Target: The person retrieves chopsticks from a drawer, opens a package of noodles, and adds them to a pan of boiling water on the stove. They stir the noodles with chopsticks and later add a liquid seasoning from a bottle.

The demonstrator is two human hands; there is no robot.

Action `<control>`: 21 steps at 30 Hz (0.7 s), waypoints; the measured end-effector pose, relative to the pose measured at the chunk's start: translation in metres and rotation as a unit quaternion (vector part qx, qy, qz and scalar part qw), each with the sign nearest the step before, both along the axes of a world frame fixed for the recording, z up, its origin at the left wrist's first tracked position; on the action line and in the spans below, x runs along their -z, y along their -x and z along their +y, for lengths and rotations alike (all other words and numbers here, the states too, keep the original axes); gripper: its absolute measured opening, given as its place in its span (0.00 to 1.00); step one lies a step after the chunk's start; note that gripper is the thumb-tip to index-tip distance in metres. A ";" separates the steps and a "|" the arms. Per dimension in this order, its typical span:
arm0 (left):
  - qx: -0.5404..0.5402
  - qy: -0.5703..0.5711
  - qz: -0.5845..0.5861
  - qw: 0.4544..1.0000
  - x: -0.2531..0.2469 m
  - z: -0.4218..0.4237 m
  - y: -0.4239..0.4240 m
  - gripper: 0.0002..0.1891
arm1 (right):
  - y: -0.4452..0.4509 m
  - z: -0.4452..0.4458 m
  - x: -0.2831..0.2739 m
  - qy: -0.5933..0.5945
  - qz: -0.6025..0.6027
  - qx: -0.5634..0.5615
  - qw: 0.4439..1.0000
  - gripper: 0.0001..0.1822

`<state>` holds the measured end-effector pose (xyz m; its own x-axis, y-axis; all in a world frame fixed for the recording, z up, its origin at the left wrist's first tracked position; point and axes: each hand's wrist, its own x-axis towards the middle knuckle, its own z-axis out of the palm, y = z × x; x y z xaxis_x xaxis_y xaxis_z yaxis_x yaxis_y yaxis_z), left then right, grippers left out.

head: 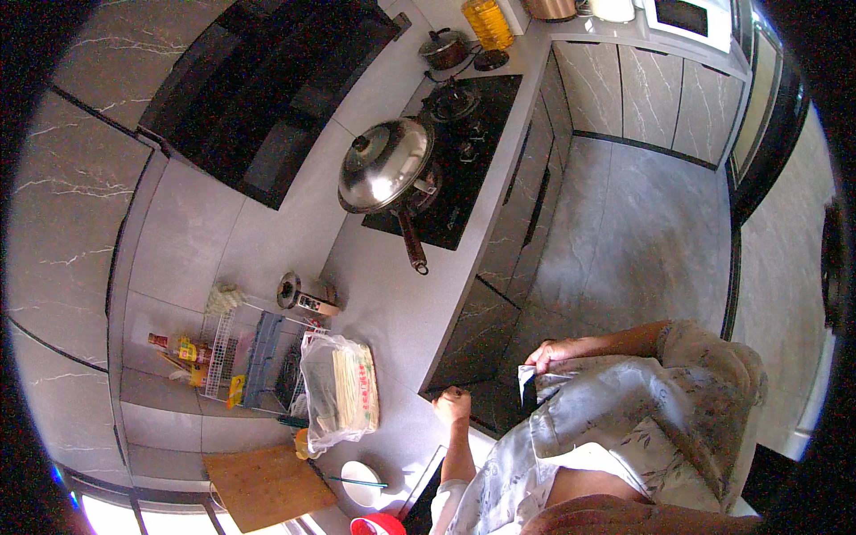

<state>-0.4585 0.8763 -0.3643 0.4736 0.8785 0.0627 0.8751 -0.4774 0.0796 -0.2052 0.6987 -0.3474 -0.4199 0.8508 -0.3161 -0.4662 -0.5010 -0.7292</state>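
My left hand (452, 405) is curled into a fist at the front edge of the counter, and nothing shows in it. My right hand (547, 354) grips the hem of the light patterned shirt (602, 394) in front of my body. On the counter (408, 334) beyond my left hand lies a clear plastic bag (321, 374) with a pack of dried noodles (354, 391) in it. Nearer to me stands a white bowl (361, 491) with chopsticks (361, 481) across it, close to a red bowl (378, 525).
A lidded wok (388, 167) sits on the black gas hob (468, 194), its handle (412, 244) jutting over the counter. Behind stand a small pot (443, 50) and an oil bottle (488, 23). An electric kettle (307, 297), a wire rack (224, 354) and a wooden cutting board (267, 481) line the wall.
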 end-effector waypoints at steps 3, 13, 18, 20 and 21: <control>0.004 0.002 0.006 1.000 -0.001 0.000 0.000 0.07 | -0.001 -0.002 -0.003 0.001 -0.005 0.003 1.000 0.20; 0.002 0.019 0.022 1.000 0.001 0.002 -0.001 0.08 | -0.008 -0.001 -0.010 0.044 -0.011 -0.009 0.999 0.25; -0.002 0.042 0.021 0.999 0.002 0.003 0.004 0.08 | -0.009 -0.001 -0.017 0.053 -0.004 -0.040 0.998 0.23; -0.016 0.092 0.031 0.995 -0.008 0.002 -0.001 0.10 | -0.012 -0.002 -0.013 0.021 -0.042 -0.035 0.998 0.18; -0.014 0.095 0.034 0.995 -0.005 0.003 0.000 0.10 | -0.014 -0.002 -0.012 0.005 -0.060 -0.036 0.998 0.15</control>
<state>-0.4588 0.8793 -0.3592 0.4457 0.8845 -0.1378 0.8945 -0.4343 0.1059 -0.1911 0.6964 -0.3355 -0.4383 0.8166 -0.3756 -0.3382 -0.5370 -0.7728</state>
